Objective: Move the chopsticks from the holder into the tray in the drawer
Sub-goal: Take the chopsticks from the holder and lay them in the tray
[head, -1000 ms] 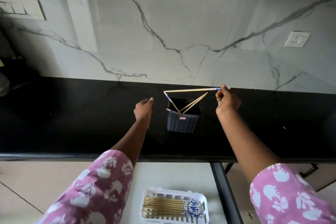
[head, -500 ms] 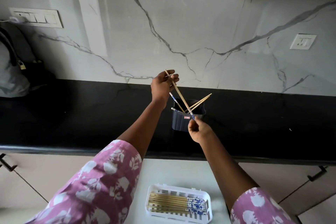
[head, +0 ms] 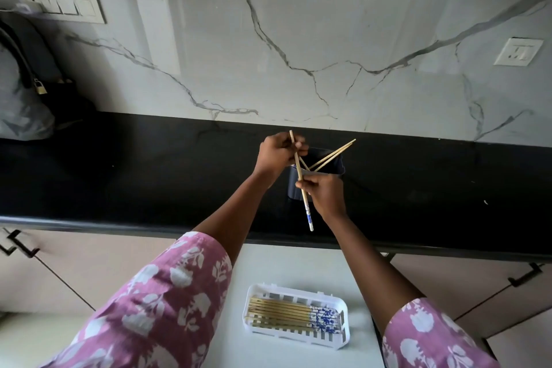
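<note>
Chopstick (head: 306, 212), blue-patterned end down, spans both hands over the holder (head: 337, 165). The left hand (head: 276, 155) pinches its top and the right hand (head: 327, 196) grips lower, likely to steady the transfer. Others (head: 337, 150) lean in the holder on the surface (head: 149, 176). The tray (head: 248, 308) waits below. No writing is legible.

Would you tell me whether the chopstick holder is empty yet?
Not empty: two chopsticks lean out over the holder rim.
</note>
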`<state>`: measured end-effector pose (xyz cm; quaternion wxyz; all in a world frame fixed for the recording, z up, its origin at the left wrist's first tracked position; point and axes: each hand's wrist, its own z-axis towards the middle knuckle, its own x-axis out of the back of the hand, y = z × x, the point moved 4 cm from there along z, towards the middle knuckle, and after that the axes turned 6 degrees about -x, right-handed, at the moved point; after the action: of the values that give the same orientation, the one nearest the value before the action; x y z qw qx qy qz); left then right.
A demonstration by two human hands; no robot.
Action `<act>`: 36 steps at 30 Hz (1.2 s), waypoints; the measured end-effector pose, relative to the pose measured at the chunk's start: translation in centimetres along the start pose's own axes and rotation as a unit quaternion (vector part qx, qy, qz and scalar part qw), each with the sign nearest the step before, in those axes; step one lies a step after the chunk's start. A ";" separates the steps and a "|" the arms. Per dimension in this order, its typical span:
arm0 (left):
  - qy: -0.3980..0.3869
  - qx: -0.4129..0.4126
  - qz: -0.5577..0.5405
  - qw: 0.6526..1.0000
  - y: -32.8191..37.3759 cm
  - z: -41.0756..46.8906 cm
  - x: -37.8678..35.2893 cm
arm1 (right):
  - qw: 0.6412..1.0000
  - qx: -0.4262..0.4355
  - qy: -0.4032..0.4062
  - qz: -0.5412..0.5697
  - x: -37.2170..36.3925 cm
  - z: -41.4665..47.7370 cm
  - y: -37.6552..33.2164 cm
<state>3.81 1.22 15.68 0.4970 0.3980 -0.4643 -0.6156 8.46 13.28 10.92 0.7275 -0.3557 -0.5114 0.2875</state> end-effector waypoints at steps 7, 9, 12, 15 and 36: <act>0.073 0.068 0.106 0.989 -6.0 -1.5 4.0 | 0.994 -0.075 -0.069 -0.030 -2.1 -2.5 5.5; 0.075 0.093 0.221 0.968 -8.5 -2.5 5.7 | 0.987 -0.118 -0.105 -0.009 -3.0 -3.5 7.5; 0.006 0.154 0.341 0.927 -12.9 -3.7 7.0 | 0.979 -0.131 -0.151 -0.033 -4.3 -5.2 9.8; -0.078 0.207 0.460 0.860 -16.4 -4.1 7.4 | 0.960 -0.141 -0.230 -0.075 -5.7 -6.6 11.7; -0.187 0.334 0.534 0.754 -19.6 -4.6 7.5 | 0.796 -0.042 -0.442 -0.412 -13.9 -15.0 18.4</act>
<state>1.98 -5.49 -4.67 0.4836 0.1035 -0.8611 -0.1182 17.35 9.81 -14.87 0.4564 0.0243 -0.8871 0.0642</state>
